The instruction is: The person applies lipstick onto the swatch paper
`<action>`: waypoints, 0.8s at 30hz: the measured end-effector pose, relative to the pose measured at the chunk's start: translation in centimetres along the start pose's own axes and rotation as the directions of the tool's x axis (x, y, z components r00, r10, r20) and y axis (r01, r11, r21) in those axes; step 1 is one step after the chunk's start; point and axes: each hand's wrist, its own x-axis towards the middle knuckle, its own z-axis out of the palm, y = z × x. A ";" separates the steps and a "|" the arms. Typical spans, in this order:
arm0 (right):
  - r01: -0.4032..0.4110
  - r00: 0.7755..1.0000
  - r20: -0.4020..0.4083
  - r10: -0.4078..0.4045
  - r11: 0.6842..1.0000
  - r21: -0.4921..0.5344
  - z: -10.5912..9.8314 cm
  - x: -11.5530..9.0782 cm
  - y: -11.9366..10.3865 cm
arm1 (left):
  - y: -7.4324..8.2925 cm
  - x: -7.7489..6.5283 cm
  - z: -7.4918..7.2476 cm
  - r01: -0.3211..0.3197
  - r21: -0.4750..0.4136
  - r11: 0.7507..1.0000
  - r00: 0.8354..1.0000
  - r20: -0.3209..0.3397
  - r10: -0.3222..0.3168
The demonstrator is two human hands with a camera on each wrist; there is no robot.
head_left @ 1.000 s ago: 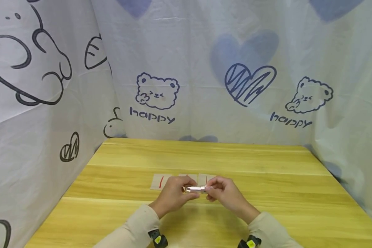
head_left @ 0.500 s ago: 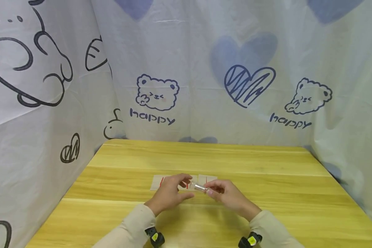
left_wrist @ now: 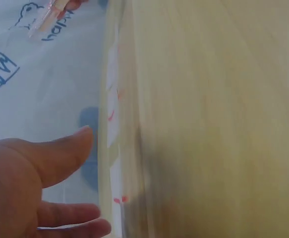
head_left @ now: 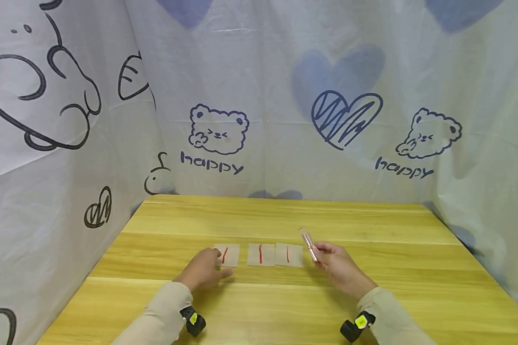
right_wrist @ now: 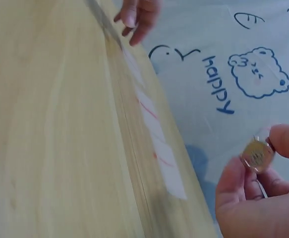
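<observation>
A slim lipstick tube (head_left: 309, 246) with a clear upper end and a shiny pinkish body is pinched in my right hand (head_left: 341, 270). It leans up and to the left, above the table. In the right wrist view the round, gold base of the lipstick tube (right_wrist: 257, 155) shows between thumb and fingers. My left hand (head_left: 203, 269) holds nothing; its fingers are parted from the thumb beside the leftmost paper square (head_left: 230, 256), covering that square's left edge. A middle paper square (head_left: 254, 255) and a right paper square (head_left: 295, 256) lie close together. Each square bears one red stroke.
The squares lie in a row on a yellow wood-grain table (head_left: 259, 306). A white curtain (head_left: 276, 158) printed with hearts and bears hangs behind the table and along both sides.
Both hands were together at the lipstick tube. My left hand has let go and moved left. My right hand has carried the tube right and tilted it upward, uncovering the squares.
</observation>
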 end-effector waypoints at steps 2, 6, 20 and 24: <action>0.007 1.000 -0.006 -0.007 1.000 0.003 -0.2 0.1 0.1 | -0.3 -0.1 -0.1 0.004 0.016 1.000 1.000 0.028 -0.004; 0.050 0.997 -0.049 -0.059 0.984 -0.168 -0.7 0.5 0.6 | -0.4 -0.1 0.0 0.011 0.020 1.000 0.998 0.065 -0.012; 0.118 0.976 -0.047 -0.211 0.703 -0.702 -1.8 2.2 2.3 | -0.2 0.0 -0.1 0.022 0.105 0.994 0.994 0.105 -0.033; 0.128 0.974 -0.029 -0.224 0.653 -0.746 -1.8 2.3 2.9 | -0.2 -0.1 0.1 0.017 0.107 0.994 0.994 0.108 -0.029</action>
